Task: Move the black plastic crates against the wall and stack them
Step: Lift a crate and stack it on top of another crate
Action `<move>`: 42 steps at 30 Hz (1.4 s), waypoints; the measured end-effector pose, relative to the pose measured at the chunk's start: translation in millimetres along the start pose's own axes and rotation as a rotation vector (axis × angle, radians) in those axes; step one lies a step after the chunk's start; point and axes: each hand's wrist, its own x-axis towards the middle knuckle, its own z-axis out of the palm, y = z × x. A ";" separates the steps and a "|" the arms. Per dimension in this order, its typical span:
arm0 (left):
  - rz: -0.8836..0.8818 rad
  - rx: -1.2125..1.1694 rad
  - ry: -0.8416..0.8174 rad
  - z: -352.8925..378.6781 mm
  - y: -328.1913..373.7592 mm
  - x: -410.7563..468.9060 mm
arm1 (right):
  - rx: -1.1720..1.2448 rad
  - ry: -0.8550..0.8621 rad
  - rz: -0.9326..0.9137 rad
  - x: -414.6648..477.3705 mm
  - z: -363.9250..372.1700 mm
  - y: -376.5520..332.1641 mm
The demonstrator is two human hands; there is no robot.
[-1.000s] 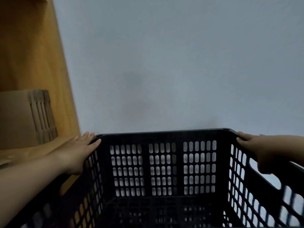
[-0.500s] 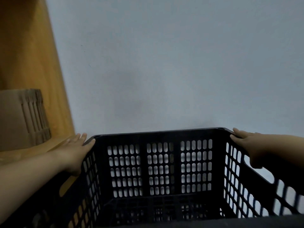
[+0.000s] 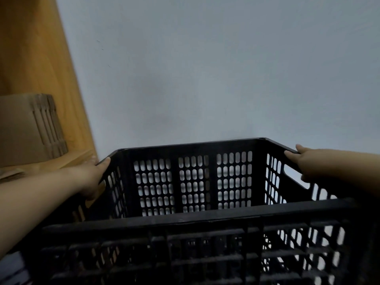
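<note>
Pale grey-blue wall point(image 3: 216, 68) filling the upper frame from eleven o'clock round to three. Floor hidden, so the surface under everything cannot be told. Warm orange wooden panel point(image 3: 35, 58) slanting down the side from ten o'clock to nine, meeting the wall along a diagonal edge.

Black plastic crate point(image 3: 193, 179) spread across the lower half, five to eight o'clock, open top facing up, slotted walls all around. Far wall close before the grey wall at twelve o'clock; touching or apart cannot be told. Near rim a thick dark bar running straight across at six o'clock, blurred lattice beneath it. Long axis hard to judge from this wide-angle view; rim seems to stretch slightly more side to side than front to back.

Left hand point(image 3: 93, 175) at eight o'clock, clasped over the crate's left rim near the far corner, fingertips curled on the top edge, thumb hidden. Right hand point(image 3: 306, 165) at three o'clock, gripping the right rim just above a handle cutout, fingertips on the edge.

Brown cardboard box point(image 3: 26, 128) at nine o'clock, against the wooden panel, corrugated flap edges facing the crate, just beyond the left hand. Flat cardboard below it, partly hidden by the forearm.
</note>
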 end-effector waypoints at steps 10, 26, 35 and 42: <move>-0.029 -0.044 0.075 5.1 6.1 -5.9 | -0.028 0.112 -0.067 20.3 0.7 -3.3; -0.026 -0.096 0.092 12.7 1.0 -1.2 | 0.054 0.126 -0.106 20.7 2.7 -2.0; 0.007 -0.101 0.086 10.4 5.1 -4.8 | 0.030 0.193 -0.156 25.9 8.5 0.3; 0.005 -0.104 0.081 10.7 3.6 4.1 | -0.026 0.163 -0.154 29.9 6.1 -1.2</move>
